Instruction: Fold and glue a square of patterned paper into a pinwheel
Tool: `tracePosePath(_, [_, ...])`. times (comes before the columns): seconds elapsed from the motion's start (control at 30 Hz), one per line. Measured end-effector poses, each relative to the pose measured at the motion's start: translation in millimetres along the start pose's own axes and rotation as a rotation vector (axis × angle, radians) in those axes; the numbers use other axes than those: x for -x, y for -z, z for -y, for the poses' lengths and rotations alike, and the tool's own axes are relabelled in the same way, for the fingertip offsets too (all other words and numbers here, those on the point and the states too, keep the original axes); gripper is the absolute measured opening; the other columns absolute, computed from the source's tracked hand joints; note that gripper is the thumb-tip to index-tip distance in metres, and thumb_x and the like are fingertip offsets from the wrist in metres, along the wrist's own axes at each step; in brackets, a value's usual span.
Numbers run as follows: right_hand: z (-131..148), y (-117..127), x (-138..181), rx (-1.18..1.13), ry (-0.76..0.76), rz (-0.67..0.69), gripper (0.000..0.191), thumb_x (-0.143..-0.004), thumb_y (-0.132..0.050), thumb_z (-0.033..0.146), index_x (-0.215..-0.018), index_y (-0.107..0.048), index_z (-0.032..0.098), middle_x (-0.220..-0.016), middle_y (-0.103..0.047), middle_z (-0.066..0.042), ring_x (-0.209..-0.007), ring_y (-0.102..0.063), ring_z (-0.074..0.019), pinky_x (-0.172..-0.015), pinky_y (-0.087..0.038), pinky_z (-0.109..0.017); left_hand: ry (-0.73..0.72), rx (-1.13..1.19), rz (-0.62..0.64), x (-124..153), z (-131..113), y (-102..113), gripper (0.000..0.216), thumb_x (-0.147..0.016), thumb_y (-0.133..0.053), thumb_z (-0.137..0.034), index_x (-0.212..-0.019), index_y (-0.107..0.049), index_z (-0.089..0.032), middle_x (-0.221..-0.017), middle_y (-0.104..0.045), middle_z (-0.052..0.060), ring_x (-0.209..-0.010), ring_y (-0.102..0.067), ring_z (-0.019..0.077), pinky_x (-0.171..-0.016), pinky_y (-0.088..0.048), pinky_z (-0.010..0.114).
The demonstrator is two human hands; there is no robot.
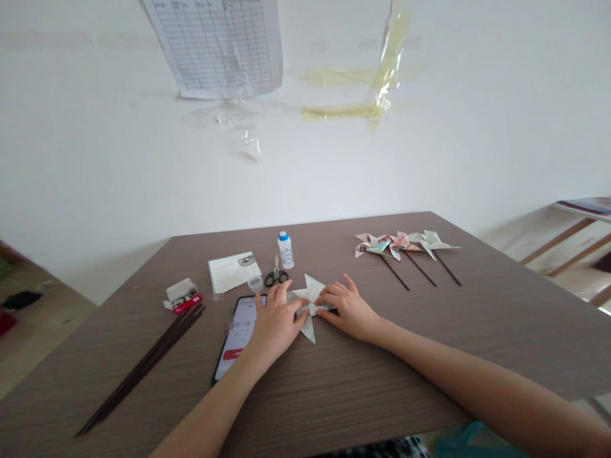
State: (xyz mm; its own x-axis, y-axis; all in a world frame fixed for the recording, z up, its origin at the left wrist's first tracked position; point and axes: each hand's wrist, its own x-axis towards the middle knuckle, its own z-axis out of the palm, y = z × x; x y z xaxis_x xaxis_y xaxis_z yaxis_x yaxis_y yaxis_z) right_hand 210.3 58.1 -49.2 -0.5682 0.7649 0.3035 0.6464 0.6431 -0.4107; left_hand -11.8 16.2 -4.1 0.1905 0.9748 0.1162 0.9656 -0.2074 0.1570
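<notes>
Between my hands, on the table, lies a paper pinwheel [311, 287] of pale printed paper, its points sticking out at the top and bottom. From the left, my left hand [280, 317] grips it, thumb and forefinger near its centre and the other fingers bent. My right hand [349, 310] is closed on its right side, with the thumb at the lower edge and the fingertips on the folds. The middle of the pinwheel is partly hidden by fingers. No stick shows on this one.
Left of my hands are a phone [242, 331], scissors [276, 275], a small clear cup [255, 283], a blue-capped bottle [285, 252], paper sheets [233, 273], a small box [182, 296] and dark sticks [143, 367]. Three finished pinwheels [431, 242] on sticks lie at the right.
</notes>
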Motion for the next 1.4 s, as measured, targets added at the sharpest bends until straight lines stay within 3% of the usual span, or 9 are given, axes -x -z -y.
tracePosePath(0.4, [2.2,1.4,-0.5,0.009,0.000,-0.001,0.020,-0.114,-0.070,0.036,-0.122,-0.087,0.030,-0.127,-0.083,-0.010,-0.126,-0.076,-0.0344,-0.138,-0.028,-0.079,-0.027,-0.019,-0.009,1.4,0.9,-0.1,0.028,-0.110,-0.073,-0.029,-0.132,-0.090,-0.031,-0.178,-0.058,0.019,-0.165,-0.053,0.0462,-0.136,-0.031,0.085])
tracePosePath(0.6, [0.5,0.1,0.3,0.023,0.011,-0.015,0.019,-0.113,-0.070,0.036,-0.122,-0.087,0.031,-0.127,-0.083,-0.009,-0.125,-0.076,-0.0347,-0.138,-0.028,-0.078,0.006,0.081,0.004,-0.3,0.2,-7.4,0.029,-0.108,-0.075,-0.025,-0.133,-0.089,-0.029,-0.179,-0.057,0.019,-0.167,-0.052,0.0455,-0.135,-0.037,0.083])
tracePosePath(0.8, [2.1,2.4,0.4,0.024,0.009,0.003,0.021,-0.115,-0.069,0.036,-0.123,-0.086,0.029,-0.128,-0.083,-0.011,-0.127,-0.076,-0.0340,-0.138,-0.027,-0.079,0.003,0.140,-0.065,-4.2,0.6,-12.4,0.026,-0.105,-0.077,-0.021,-0.127,-0.089,-0.025,-0.177,-0.059,0.020,-0.165,-0.055,0.0443,-0.134,-0.041,0.081])
tracePosePath(1.03, [4.7,4.8,0.3,0.005,-0.008,0.014,0.019,-0.114,-0.070,0.034,-0.124,-0.086,0.027,-0.130,-0.083,-0.011,-0.130,-0.076,-0.0339,-0.139,-0.027,-0.080,-0.063,0.051,-0.078,1.4,0.4,-6.9,0.025,-0.106,-0.076,-0.024,-0.126,-0.091,-0.031,-0.178,-0.058,0.014,-0.165,-0.052,0.0454,-0.135,-0.031,0.088])
tracePosePath(1.4, [3.4,2.2,-0.3,-0.010,-0.007,0.006,0.022,-0.112,-0.075,0.031,-0.130,-0.083,0.023,-0.133,-0.084,-0.013,-0.134,-0.075,-0.0359,-0.139,-0.027,-0.081,-0.043,-0.014,0.029,3.1,-3.1,0.8,0.031,-0.111,-0.070,-0.025,-0.132,-0.090,-0.036,-0.184,-0.053,0.011,-0.169,-0.046,0.0471,-0.134,-0.026,0.091])
